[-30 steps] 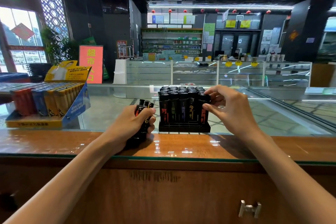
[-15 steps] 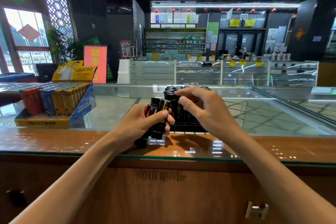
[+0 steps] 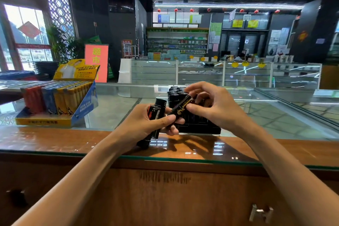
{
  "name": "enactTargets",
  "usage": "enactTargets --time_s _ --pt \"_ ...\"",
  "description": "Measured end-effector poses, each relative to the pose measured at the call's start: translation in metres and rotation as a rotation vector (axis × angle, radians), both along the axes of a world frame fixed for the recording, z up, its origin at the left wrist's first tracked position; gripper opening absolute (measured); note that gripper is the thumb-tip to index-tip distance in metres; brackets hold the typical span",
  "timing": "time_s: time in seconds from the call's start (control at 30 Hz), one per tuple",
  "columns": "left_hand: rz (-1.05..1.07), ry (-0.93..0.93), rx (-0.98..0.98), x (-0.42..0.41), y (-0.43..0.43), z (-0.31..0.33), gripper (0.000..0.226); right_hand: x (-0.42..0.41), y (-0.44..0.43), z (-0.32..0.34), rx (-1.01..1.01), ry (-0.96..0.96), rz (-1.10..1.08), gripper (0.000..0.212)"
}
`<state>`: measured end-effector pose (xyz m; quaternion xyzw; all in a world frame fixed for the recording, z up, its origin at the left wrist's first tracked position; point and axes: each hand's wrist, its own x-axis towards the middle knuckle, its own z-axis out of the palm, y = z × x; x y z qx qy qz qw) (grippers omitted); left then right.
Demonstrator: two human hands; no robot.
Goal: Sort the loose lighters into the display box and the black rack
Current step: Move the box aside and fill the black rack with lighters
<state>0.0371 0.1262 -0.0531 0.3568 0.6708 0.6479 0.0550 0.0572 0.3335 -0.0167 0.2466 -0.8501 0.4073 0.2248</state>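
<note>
Lighter (image 3: 180,109) pinched narrow between thumb and fingertips of right hand (image 3: 218,110); held slanted, top toward 1 o'clock, foot toward 7 and down among the fingers of left hand (image 3: 139,128). Judged as the one picked out for the next placing. Slanted, likely, to clear its neighbours and swing upright for a slot.

Left hand wrapped round bunch (image 3: 156,113) of like black lighters, tops up, feet close to counter (image 3: 55,139); touching it or not, could not tell. Held, probably, as a stock to feed the other hand one by one.

Rack (image 3: 200,129) at 12 o'clock, just behind both hands and partly hidden by them. Looked near full of black lighters; free slot not made out. Set that near, likely, to make each reach short.

Box (image 3: 86,104) at 10 o'clock, well apart, with rows of red, blue and yellow. Black pieces judged bound for rack, not box.
</note>
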Motion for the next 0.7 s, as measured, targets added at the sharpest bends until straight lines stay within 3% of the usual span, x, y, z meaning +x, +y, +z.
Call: enactTargets --time_s 0.1,0.2,0.43,0.53,0.7 --pt "0.036 0.020 0.002 0.001 0.002 0.001 0.020 0.003 -0.008 0.004 0.384 0.186 -0.023 0.036" --pt "0.089 0.032 -0.013 0.002 0.002 0.001 0.025 0.006 -0.010 0.010 0.526 0.305 -0.075 0.024" --pt "0.249 -0.050 0.112 0.000 0.005 0.002 0.026 0.007 0.025 0.023 0.286 0.331 -0.300 0.022" --pt "0.270 -0.084 0.122 0.000 0.004 0.002 0.034 0.006 0.027 0.023 0.187 0.269 -0.263 0.018" --pt "0.287 -0.109 0.118 -0.001 0.004 0.000 0.037 0.000 0.025 0.021 0.268 0.210 -0.272 0.013"
